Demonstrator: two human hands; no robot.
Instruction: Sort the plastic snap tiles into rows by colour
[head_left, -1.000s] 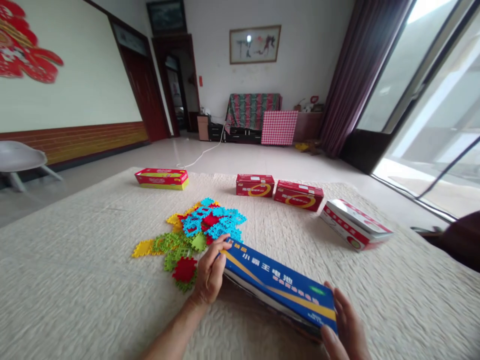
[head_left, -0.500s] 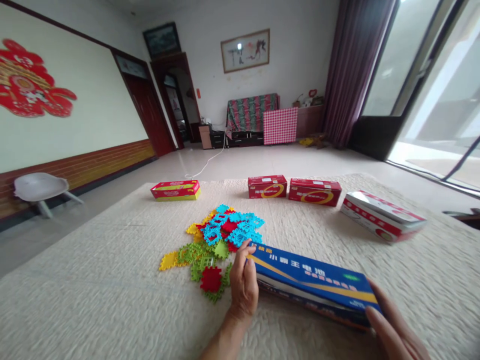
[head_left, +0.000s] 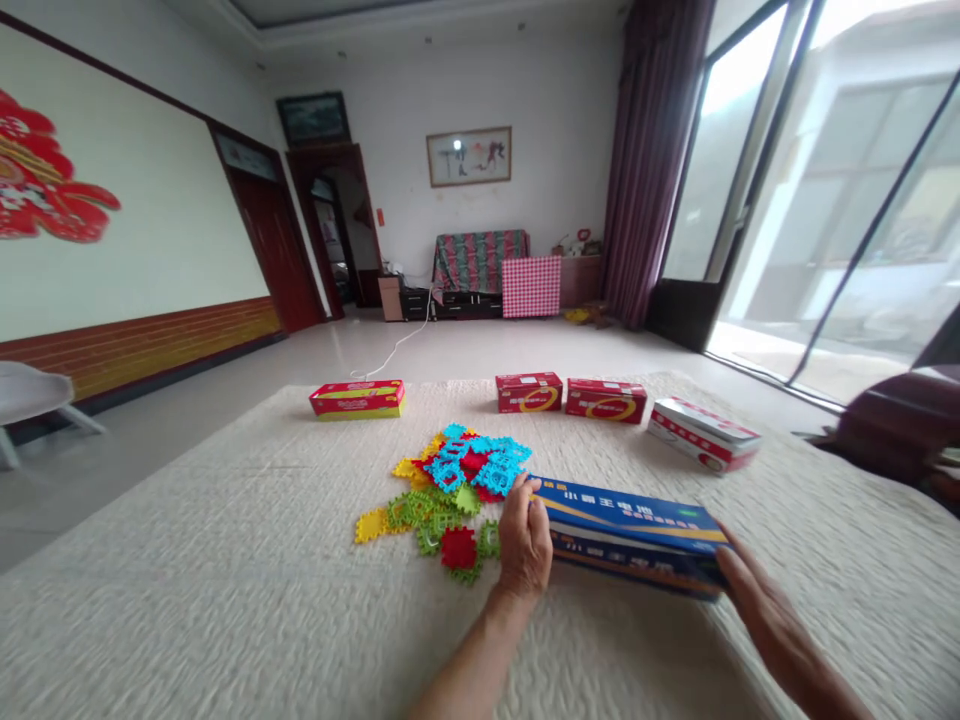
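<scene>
1. In the head view, the blue box [head_left: 630, 532] is right of centre in the lower half of the frame, gripped at its ends: the left hand [head_left: 526, 545] is closed on its left end, the right hand [head_left: 750, 585] on its right. If either grip loosened, that end could drop.
2. Whether the underside rests on the quilted cover [head_left: 225, 540] or hangs just above it, I cannot tell; if lifted, uneven lifting could tilt it.
3. The top panel's fit along the near edge is too blurred to judge. A loose flap could gape if both ends were squeezed hard.
4. The heap of plastic pieces [head_left: 459, 548], at lower centre, lies just beside the left hand. A leftward swing could scatter them or trap one beneath the box.
5. Right of centre, beyond the blue box, stand two red boxes [head_left: 529, 394] and a white-and-red box [head_left: 705, 436]. Pushing too far forward could knock them.
</scene>
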